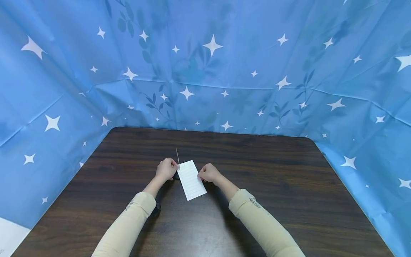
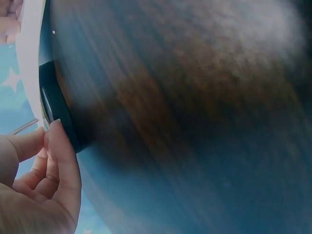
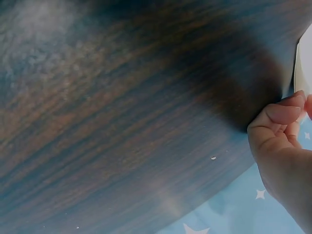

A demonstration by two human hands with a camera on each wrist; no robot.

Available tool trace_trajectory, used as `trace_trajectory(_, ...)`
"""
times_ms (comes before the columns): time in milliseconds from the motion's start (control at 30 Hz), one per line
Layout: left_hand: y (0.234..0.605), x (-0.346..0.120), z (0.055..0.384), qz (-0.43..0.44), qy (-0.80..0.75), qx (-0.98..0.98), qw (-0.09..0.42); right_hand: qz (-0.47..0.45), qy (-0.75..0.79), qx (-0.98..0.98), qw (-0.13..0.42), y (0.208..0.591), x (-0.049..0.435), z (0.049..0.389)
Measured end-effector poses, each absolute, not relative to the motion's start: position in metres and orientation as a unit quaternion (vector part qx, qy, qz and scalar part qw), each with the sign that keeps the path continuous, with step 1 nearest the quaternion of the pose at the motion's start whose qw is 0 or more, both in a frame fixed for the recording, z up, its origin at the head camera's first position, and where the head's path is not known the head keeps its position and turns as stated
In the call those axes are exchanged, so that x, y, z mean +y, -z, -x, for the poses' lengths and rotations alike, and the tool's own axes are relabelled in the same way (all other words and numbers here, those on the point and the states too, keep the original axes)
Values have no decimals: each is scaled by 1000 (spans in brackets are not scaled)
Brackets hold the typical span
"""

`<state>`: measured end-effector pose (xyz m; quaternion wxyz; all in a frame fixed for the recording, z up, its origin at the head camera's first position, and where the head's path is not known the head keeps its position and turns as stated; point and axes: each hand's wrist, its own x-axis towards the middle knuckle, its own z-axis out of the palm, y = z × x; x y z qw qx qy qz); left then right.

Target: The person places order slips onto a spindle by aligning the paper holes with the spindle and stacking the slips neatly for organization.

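Observation:
A small white stack of lined paper (image 1: 191, 181) is held tilted over the table between my two hands. My left hand (image 1: 166, 169) pinches at its upper left corner, thumb and forefinger meeting on what looks like a black binder clip (image 2: 54, 105). From that corner a thin metal wire (image 1: 177, 157) rises. In the left wrist view the clip's dark body lies along the underside of the paper's edge. My right hand (image 1: 209, 173) pinches the right edge of the paper, its fingers curled in; the right wrist view catches only part of the paper (image 3: 304, 63).
A dark wood-grain table (image 1: 273, 185) with rounded far corners lies under the hands. Blue cloth with white stars (image 1: 212, 64) hangs behind and at both sides. A white patch (image 1: 11, 235) shows at the lower left, beyond the table edge.

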<state>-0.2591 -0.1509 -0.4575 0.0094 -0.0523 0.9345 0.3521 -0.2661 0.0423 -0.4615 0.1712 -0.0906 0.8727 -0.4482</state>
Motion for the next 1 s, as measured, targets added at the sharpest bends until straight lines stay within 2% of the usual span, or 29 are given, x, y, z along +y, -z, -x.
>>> trace_trajectory(267,458,-146,259,27,-326,945,-14,107,414,890,157,461,41,265)
trace_trajectory(767,459,-144,259,24,-329,943,29,100,389,899,178,454,40,265)
trace_trajectory(1000,458,-144,257,22,-333,942,30,89,418,884,188,454,41,263)
